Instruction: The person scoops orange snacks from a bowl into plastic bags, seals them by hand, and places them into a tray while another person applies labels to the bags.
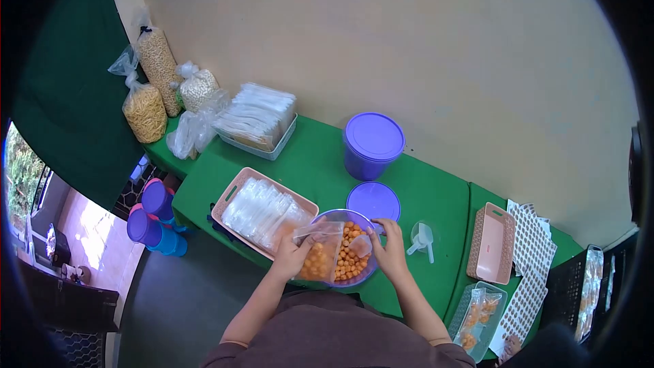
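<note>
My left hand [293, 257] grips a clear plastic bag [317, 269] partly filled with round orange snacks, its upper edge standing above the fingers. The bag overlaps the left side of a purple tub [368, 274] that holds many loose orange snack balls [350, 271]. At the tub's right rim, my right hand [388, 251] is closed around a translucent scoop [362, 246], whose bowl lies over the snacks; its handle is hidden by the fingers. Behind the tub lies a round purple lid [373, 202].
A pink basket [308, 203] of clear bags is left of the tub. Behind stand a closed purple tub [374, 143] and a basket of packets [256, 117]. White scoops [424, 238], a pink basket [492, 245] and sticker sheets [529, 259] lie right, near another person's hand [509, 348].
</note>
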The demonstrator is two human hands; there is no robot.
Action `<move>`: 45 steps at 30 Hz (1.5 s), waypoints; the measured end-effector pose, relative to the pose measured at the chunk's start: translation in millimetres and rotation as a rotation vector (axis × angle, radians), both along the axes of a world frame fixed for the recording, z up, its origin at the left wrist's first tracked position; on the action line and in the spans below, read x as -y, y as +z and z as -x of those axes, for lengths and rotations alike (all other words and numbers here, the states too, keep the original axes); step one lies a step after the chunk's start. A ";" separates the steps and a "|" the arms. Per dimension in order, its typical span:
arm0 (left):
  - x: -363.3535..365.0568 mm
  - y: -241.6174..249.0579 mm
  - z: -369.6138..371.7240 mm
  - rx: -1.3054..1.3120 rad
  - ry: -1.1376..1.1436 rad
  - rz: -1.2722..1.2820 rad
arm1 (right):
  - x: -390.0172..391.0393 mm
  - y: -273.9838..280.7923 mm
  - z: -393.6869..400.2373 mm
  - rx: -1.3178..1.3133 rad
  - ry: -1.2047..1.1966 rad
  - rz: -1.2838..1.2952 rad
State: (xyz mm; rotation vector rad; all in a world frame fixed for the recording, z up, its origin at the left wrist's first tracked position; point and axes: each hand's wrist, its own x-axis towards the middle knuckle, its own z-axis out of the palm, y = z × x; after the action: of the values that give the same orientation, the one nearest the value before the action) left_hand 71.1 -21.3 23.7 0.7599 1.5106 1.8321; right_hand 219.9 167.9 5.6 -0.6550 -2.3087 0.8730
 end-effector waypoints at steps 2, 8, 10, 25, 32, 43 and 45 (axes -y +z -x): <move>-5.4 -1.3 -8.6 0.051 0.079 -0.040 | 18.5 16.7 1.4 -0.033 0.029 0.079; -14.3 3.8 -35.0 0.073 0.231 0.005 | 55.7 37.4 9.2 -0.158 0.179 0.231; -14.5 1.2 -36.9 0.090 0.188 -0.021 | 58.1 34.9 10.0 -0.297 0.226 0.755; -4.2 11.9 -27.0 0.100 -0.331 0.116 | 27.0 37.6 -41.4 -0.063 0.321 0.787; 20.6 -54.2 49.1 -0.401 0.293 0.382 | -124.8 -12.2 -212.8 -0.372 -0.890 0.136; 37.3 -152.2 70.1 -0.909 0.496 1.042 | -140.6 -131.9 -378.8 -0.615 -2.218 -0.062; 37.6 -152.6 72.5 -0.883 0.516 1.051 | -140.2 -139.6 -377.9 -0.450 -2.293 -0.102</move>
State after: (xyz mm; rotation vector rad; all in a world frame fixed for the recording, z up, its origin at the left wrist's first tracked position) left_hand -1.4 -58.8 -128.9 0.6600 3.0460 0.6393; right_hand 597.8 308.1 -134.0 -1.8931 -0.1837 -0.2931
